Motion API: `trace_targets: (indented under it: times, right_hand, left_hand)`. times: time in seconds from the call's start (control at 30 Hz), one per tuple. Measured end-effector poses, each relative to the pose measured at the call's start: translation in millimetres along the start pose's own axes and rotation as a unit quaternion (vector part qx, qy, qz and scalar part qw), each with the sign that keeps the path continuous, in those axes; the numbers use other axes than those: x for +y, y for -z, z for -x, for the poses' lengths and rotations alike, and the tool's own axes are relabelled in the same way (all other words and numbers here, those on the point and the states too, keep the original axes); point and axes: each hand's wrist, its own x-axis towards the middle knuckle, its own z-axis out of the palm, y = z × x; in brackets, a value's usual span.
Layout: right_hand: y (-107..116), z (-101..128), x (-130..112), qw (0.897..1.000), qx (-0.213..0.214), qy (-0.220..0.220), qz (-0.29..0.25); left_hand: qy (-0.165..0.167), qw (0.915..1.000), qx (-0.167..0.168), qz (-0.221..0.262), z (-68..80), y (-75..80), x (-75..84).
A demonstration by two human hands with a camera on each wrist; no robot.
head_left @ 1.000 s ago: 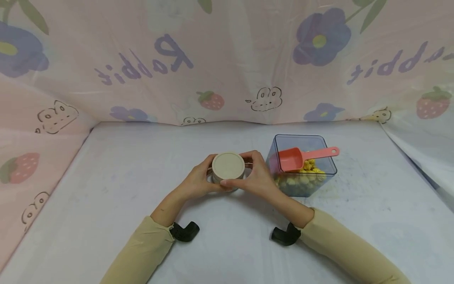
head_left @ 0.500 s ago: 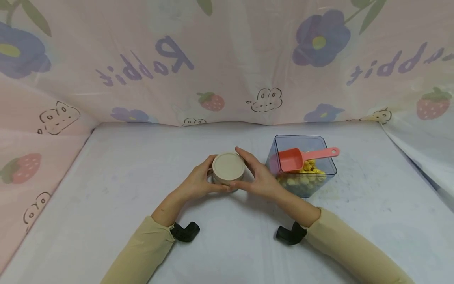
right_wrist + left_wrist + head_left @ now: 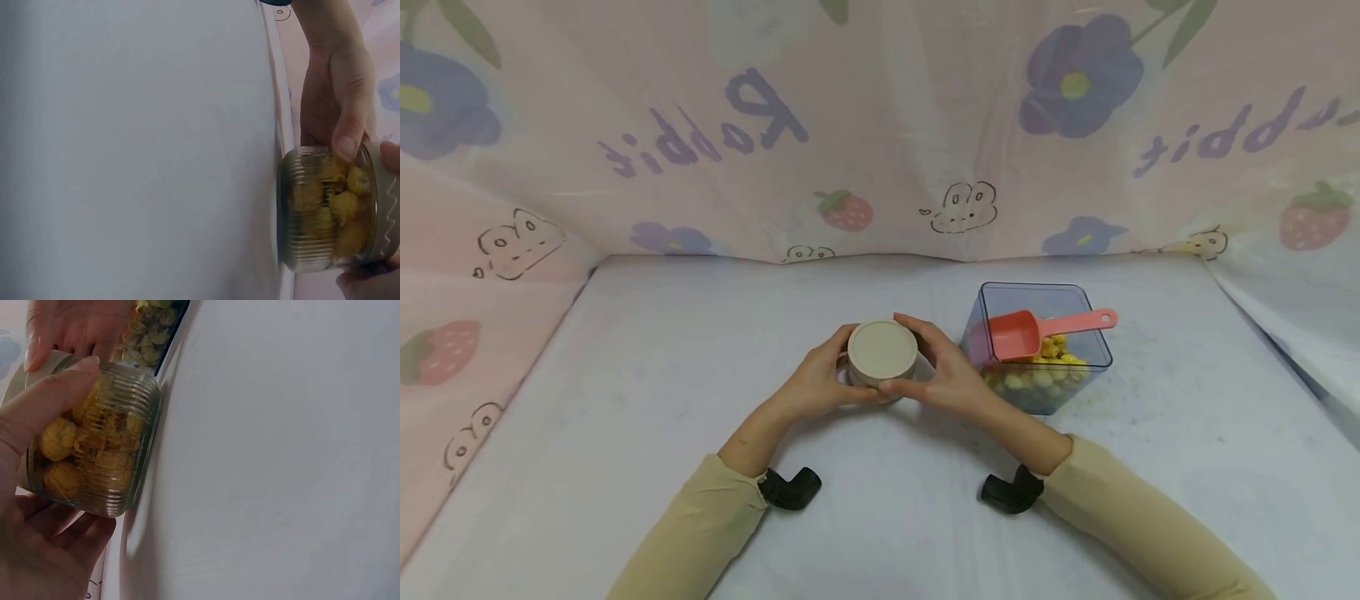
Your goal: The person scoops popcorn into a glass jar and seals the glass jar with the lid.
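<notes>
A ribbed glass jar with yellow popcorn inside stands on the white table, topped by a round beige lid. My left hand grips the glass body from the left, its thumb along the near side. From the right, my right hand holds the lid's rim between thumb and fingers. In the right wrist view a wavy line marks the side of the lid, which sits level on the jar. Part of the jar is hidden behind both hands.
To the right of my right hand stands a clear bluish square container partly filled with popcorn. A pink scoop lies in it, its handle reaching over the right rim. Printed curtains hang along the table's back and sides.
My right hand has shifted its hold around the lid, its wrist moving slightly right and the fingers straightening, then coming back a little. The left hand and the jar have stayed in place.
</notes>
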Motion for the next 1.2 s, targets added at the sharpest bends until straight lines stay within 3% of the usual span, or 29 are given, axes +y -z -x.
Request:
trace_targets:
  times: [0.33, 0.6, 0.87, 1.2]
  right_hand:
    - [-3.0, 5.3, 1.9, 1.000, 0.017, -0.001, 0.013]
    - [-1.2, -1.2, 4.5, 0.999, -0.016, -0.025, -0.011]
    - [-2.8, -7.3, 2.4, 0.998, 0.005, -0.059, -0.023]
    - [-8.1, -4.8, 1.9, 0.998, 0.039, -0.045, -0.036]
  left_hand:
    - [0.003, 0.9999, 0.006, 0.011, 0.8, -6.3, 0.0]
    - [0.010, 0.9998, 0.002, 0.019, 1.5, -4.1, -0.2]
    - [0.002, 0.9996, 0.026, 0.008, 1.5, -3.3, 2.6]
    - [-0.003, 0.9988, 0.049, -0.010, 4.3, -7.5, 3.2]
